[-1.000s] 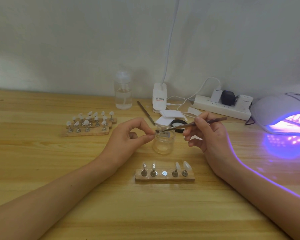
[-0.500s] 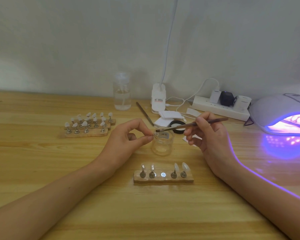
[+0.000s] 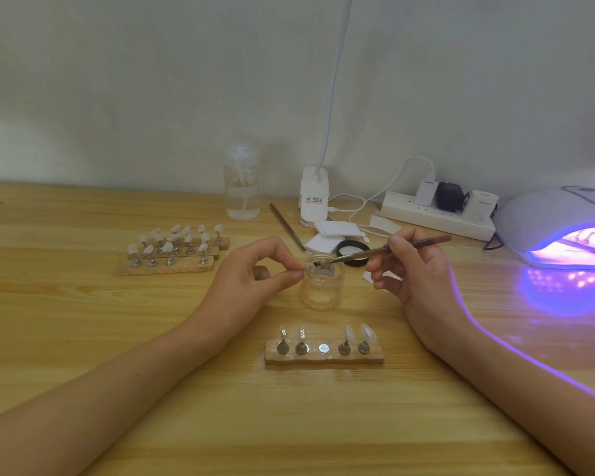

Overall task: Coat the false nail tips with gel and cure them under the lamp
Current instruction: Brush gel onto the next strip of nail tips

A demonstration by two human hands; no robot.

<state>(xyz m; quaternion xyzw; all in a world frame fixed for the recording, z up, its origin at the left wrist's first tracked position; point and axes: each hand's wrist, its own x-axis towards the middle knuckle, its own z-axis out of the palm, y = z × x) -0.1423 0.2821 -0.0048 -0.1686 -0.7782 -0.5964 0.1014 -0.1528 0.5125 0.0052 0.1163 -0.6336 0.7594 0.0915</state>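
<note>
Item: coating step. Left hand [image 3: 251, 276] pinches nail tip [image 3: 309, 267] over jar [image 3: 322, 290], table centre; right hand [image 3: 416, 273] grips brush [image 3: 358, 255], bristles on tip. Next, likely: steady strokes, then lamp [image 3: 557, 221], right edge.

One wide-angle view from the person's head, facing forward and down, close over the table [image 3: 83, 338], wall [image 3: 117, 80] at 12 o'clock, lamp [image 3: 547, 218] at 2 o'clock.

A home nail-art corner: a wooden table [image 3: 83, 338] against a plain wall, with a lit curing lamp [image 3: 560, 221], power strip [image 3: 437, 214] and nail-tip stands [image 3: 172, 249].
</note>
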